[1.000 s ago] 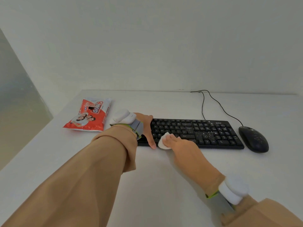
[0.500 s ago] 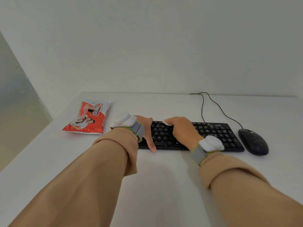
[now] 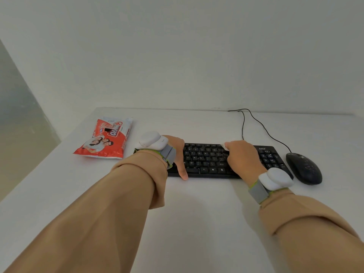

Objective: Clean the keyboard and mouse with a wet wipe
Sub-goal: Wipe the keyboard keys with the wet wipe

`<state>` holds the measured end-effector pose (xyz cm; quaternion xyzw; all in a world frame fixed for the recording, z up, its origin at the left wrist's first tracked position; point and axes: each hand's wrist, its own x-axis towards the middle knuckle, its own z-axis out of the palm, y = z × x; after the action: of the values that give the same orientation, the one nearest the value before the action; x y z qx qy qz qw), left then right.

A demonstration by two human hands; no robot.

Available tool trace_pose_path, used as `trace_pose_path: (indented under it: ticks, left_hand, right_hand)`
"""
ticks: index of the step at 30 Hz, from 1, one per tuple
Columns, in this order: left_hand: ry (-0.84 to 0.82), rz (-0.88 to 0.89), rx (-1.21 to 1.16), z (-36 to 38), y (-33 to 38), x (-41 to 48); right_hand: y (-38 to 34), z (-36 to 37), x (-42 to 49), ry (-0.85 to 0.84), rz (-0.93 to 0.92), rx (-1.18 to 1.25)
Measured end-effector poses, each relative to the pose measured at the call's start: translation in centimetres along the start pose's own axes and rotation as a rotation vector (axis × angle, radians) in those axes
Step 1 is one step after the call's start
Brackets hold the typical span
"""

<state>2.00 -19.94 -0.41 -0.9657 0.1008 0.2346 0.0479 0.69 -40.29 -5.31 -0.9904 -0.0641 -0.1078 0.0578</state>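
On a white desk point(image 3: 197, 213) set against a plain pale wall point(image 3: 177, 56), a person is cleaning a black wired keyboard point(image 3: 206, 158). It is lying across the middle of the desk, and a black mouse point(image 3: 304, 168) is sitting just beside its right end, apart from both hands. Two thin black cables point(image 3: 262, 126) are running from them to the back edge of the desk.

Her or his right hand point(image 3: 242, 156) is lying over the right-centre keys, with its fingers curling down onto a white wet wipe point(image 3: 224, 146) and pressing it against the top key row. The left hand point(image 3: 177, 152) is lying spread on the keyboard's left end, its thumb stretching straight to the front edge.

A red and white wet wipe packet point(image 3: 106, 139) is lying flat to the left of the keyboard, well apart from it. At the far left, a greyish panel point(image 3: 19, 125) is standing beside the desk.

Both arms are wearing tan sleeves point(image 3: 98, 213), and each wrist is carrying a white pod on a grey strap point(image 3: 151, 139). These are blocking much of the view: the left pod and hand are covering the keyboard's left end and the left fingertips, while the right hand is hiding most of the wipe, leaving only a small corner showing. The lettering on the keys is too small to read.
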Motion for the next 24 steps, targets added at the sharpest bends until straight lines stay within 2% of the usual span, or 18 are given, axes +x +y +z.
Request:
trace_pose_path:
  ticks: [7,11,14,19,24]
  left_hand:
    - [0.025,0.023,0.022,0.4,-0.1,0.3]
    - [0.008,0.008,0.029,0.8,-0.3,0.9]
    - [-0.022,-0.012,0.054,0.7,-0.2,1.0]
    - [-0.010,-0.017,0.083,0.6,-0.4,1.2]
    - [0.003,-0.006,0.086,0.6,-0.7,1.5]
  right_hand:
    - [-4.7,0.7,-0.4,0.070,-0.019,0.171]
    - [-6.5,1.5,-0.6,0.051,-0.100,0.285]
    - [-5.1,1.2,-0.8,0.005,-0.167,0.358]
    - [-2.1,0.0,-0.6,-0.091,-0.163,0.265]
    - [0.1,-0.1,-2.2,0.053,-0.059,0.193]
